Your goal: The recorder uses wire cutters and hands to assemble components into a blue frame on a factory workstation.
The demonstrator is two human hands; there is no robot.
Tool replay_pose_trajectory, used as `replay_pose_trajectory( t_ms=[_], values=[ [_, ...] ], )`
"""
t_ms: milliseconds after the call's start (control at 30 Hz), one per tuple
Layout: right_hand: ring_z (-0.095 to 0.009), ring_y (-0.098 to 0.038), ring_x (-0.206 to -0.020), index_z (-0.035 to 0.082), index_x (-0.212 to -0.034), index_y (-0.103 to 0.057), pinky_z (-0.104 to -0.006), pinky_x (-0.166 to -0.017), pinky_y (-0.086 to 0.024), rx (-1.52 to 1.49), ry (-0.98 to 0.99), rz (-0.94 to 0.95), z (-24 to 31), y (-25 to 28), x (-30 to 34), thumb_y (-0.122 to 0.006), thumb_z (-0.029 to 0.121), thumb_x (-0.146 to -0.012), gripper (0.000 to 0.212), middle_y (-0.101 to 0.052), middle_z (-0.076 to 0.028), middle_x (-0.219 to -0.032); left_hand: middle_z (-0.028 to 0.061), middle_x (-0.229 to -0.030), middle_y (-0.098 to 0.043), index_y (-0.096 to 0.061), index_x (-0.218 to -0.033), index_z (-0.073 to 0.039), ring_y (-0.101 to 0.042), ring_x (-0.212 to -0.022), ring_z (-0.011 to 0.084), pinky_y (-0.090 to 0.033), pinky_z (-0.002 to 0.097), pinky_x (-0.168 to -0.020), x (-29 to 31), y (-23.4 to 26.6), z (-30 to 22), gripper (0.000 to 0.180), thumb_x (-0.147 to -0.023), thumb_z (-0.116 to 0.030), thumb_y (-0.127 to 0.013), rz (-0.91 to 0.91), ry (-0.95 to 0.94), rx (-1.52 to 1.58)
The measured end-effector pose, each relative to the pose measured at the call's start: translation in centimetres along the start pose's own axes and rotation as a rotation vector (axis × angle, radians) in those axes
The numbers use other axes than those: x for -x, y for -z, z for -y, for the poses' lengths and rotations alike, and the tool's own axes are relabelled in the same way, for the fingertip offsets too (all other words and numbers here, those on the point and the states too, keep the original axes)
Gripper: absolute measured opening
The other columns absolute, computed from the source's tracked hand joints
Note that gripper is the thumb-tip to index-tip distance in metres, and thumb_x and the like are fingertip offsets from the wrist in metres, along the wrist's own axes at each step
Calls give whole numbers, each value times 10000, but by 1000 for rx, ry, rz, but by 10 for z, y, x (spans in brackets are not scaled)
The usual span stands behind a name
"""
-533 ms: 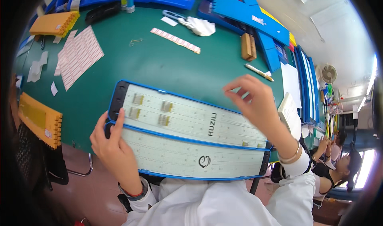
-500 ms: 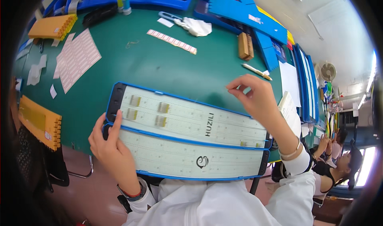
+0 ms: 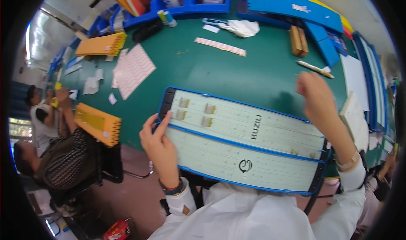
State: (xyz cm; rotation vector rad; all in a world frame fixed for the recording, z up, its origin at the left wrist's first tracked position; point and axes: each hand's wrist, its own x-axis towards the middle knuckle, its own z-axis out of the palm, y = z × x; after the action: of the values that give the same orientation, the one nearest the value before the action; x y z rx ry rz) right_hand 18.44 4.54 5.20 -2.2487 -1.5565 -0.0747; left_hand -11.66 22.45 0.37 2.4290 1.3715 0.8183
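Observation:
A long, flat hinged case (image 3: 228, 155) lies opened out over the table's front edge and my lap, with blue edges, white ruled panels and black end strips. Four-part wording aside, several small bundles of fine bristle-like pieces (image 3: 209, 108) are set on its far panel, mostly toward the left. My left hand (image 3: 160, 142) grips the case's left end, thumb on top near the hinge. My right hand (image 3: 315, 92) is raised beyond the case's right part, fingers pinched together and smeared by motion. Whatever the pinch holds is too fine to make out.
Label sheets (image 3: 133, 70) and orange holders (image 3: 99, 121) lie left on the green table (image 3: 169, 75). Farther back are a label strip (image 3: 220, 46), blue bins (image 3: 182, 9) and a wooden block (image 3: 298, 41). A pen (image 3: 315, 68) lies right. Other people (image 3: 38, 113) sit left.
The view has swung left, shifting everything rightward and bringing people at the left into sight. My left hand keeps its grip on the case. My right hand stays raised, its fingers now curled closer.

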Motion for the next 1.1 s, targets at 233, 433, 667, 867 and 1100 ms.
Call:
replay_pose_trajectory(
  t_ms=[233,433,667,867,1100],
  values=[
    [-327,-493,-756,22,-833,-469,-392,-639,-397,-361,-259,169,58,56,85,-506,-146,-654,248,-481,-123,-774,117,-1117,-552,-693,-1082,-145,-490,-981,296,-391,368,-879,1,-12,-16,475,-751,122,-480,-42,-83,-51],
    [-296,-492,-800,35,-885,-450,-366,-685,-397,-298,-244,248,51,30,83,-532,-120,-648,295,-484,-116,-789,108,-1128,-559,-646,-1062,-52,-502,-1057,286,-391,395,-916,44,-10,-119,253,-831,-7,-554,310,-365,273],
    [-262,-492,-796,24,-889,-438,-337,-702,-410,-181,-153,298,42,23,86,-599,-72,-621,327,-496,-89,-783,120,-1099,-566,-622,-1088,-17,-499,-1042,319,-381,435,-950,79,-33,-156,288,-815,-108,-619,542,-571,451],
    [-277,-539,-832,47,-966,-561,-374,-726,-431,-176,-241,143,32,36,102,-654,-37,-679,313,-567,-76,-867,103,-1134,-548,-623,-1138,-40,-466,-1086,314,-374,432,-957,82,-32,-153,415,-747,-160,-693,608,-582,355],
    [-294,-533,-1003,66,-1244,-533,-350,-879,-430,-109,-595,226,-14,79,167,-788,79,-607,686,-540,-117,-1112,110,-1180,-489,-617,-1175,-72,-433,-1108,330,-348,468,-974,75,-23,-152,486,-728,-235,-721,678,-576,284]
  ],
)
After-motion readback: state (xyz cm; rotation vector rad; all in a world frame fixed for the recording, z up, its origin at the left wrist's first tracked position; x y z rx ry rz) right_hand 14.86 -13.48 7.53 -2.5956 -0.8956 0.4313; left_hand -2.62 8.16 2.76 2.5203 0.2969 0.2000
